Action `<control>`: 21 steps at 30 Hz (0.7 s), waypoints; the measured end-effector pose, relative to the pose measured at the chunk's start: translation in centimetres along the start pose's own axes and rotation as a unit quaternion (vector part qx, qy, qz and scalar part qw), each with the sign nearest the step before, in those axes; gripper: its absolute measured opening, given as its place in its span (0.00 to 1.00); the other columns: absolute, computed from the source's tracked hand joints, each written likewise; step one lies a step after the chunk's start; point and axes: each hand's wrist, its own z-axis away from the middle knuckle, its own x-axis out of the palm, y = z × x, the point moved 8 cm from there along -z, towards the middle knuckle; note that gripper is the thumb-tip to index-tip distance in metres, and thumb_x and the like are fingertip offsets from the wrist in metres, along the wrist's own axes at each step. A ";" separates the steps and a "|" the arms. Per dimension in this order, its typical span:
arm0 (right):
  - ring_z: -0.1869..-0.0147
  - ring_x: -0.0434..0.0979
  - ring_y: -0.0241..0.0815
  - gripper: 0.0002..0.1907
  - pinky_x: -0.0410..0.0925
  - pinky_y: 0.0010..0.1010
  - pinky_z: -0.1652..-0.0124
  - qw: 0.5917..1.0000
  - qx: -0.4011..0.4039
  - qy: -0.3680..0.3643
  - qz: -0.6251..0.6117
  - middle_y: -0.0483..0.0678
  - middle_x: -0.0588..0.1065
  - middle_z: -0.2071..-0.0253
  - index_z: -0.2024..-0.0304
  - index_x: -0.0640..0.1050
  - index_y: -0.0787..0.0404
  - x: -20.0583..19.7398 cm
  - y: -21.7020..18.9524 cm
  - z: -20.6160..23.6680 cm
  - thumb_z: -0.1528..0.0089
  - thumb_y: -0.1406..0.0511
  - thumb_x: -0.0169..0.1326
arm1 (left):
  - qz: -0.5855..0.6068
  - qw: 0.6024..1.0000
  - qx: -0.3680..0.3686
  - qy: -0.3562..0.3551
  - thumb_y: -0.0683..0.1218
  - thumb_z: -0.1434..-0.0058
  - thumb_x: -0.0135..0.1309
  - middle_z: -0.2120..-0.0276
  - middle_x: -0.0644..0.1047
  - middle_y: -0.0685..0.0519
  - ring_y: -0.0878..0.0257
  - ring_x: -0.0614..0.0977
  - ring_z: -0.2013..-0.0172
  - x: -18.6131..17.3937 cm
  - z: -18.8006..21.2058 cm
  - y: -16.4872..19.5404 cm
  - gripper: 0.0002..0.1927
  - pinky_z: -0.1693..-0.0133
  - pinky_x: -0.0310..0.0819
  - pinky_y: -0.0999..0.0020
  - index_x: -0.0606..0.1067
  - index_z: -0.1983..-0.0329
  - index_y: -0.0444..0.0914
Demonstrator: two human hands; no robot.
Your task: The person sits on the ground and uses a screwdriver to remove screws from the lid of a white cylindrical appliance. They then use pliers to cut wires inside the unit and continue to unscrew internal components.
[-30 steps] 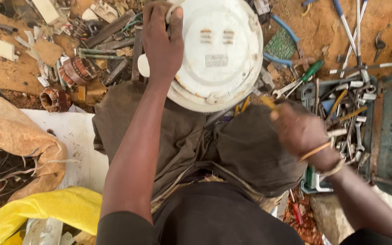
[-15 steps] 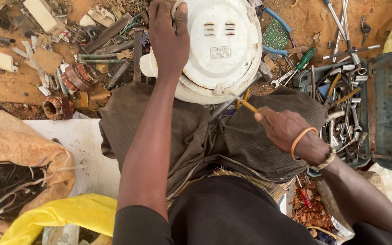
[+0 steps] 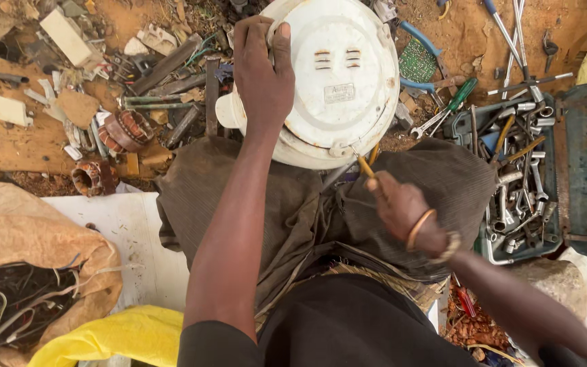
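A: Where the round white housing (image 3: 338, 75) sits at the upper middle of the frame, propped on our knees, how do our fingers lie on it?

B: Our left hand (image 3: 261, 71) is spread flat over its left side, fingers close together and curled over the far rim, thumb lying on the white face. It presses rather than wraps around.

A: And the other hand?

B: Our right hand (image 3: 402, 207) is closed into a fist around a yellow-handled screwdriver (image 3: 365, 165), just right of centre. The tool's tip meets the lower edge of the housing, where the rim looks rusty; we cannot tell whether it is seated in a screw.

A: What room do we have around it?

B: Little. The housing's lower edge overlaps the brown cloth (image 3: 293, 204) on our lap. To the right a tray of sockets and wrenches (image 3: 518, 183) lies near our right wrist, with a green-handled screwdriver (image 3: 460, 95) and a green circuit board (image 3: 417, 62) between it and the housing. To the left, copper-wound motor parts (image 3: 125, 130) and metal scraps crowd the orange dirt. A sack of wires (image 3: 28, 272) fills the lower left, with a yellow bag (image 3: 110, 336) beside it.

A: And our arms?

B: The left forearm runs straight up the middle of the frame. The right comes in from the lower right, wrist bent inward, a bracelet (image 3: 419, 228) on it.
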 end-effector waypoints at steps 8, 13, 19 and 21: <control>0.78 0.64 0.35 0.23 0.59 0.32 0.77 0.853 -0.267 0.330 -0.303 0.46 0.66 0.77 0.59 0.68 0.66 5.9 -4.0 -1.8 0.21 0.53 0.37 | 0.027 0.998 -0.055 -0.014 0.61 0.24 0.46 0.51 0.72 0.52 0.57 0.78 0.53 0.0 -0.5 -1.8 0.24 0.50 0.74 0.57 0.75 0.54 0.36; 0.78 0.61 0.31 0.21 0.57 0.27 0.78 0.832 -0.216 0.230 -0.455 0.41 0.65 0.77 0.61 0.69 0.63 6.7 -3.2 -2.4 0.23 0.53 0.40 | -0.009 0.997 -0.066 -0.027 0.64 0.24 0.46 0.50 0.74 0.51 0.56 0.78 0.50 0.2 -1.4 -1.6 0.26 0.46 0.74 0.55 0.76 0.53 0.36; 0.85 0.58 0.28 0.18 0.56 0.24 0.86 0.770 -0.100 0.175 -0.605 0.38 0.63 0.82 0.67 0.71 0.60 5.6 1.7 0.2 0.28 0.55 0.50 | 0.057 0.996 -0.045 -0.043 0.62 0.23 0.46 0.50 0.74 0.48 0.52 0.78 0.48 0.2 -0.9 1.0 0.26 0.45 0.74 0.54 0.73 0.42 0.35; 0.86 0.59 0.29 0.17 0.55 0.24 0.86 0.762 -0.066 0.173 -0.620 0.38 0.63 0.83 0.67 0.73 0.60 3.5 4.1 1.4 0.30 0.56 0.54 | 0.093 0.995 0.016 -0.037 0.61 0.20 0.46 0.46 0.73 0.42 0.46 0.75 0.44 -0.1 -0.3 2.8 0.29 0.45 0.74 0.54 0.66 0.36 0.30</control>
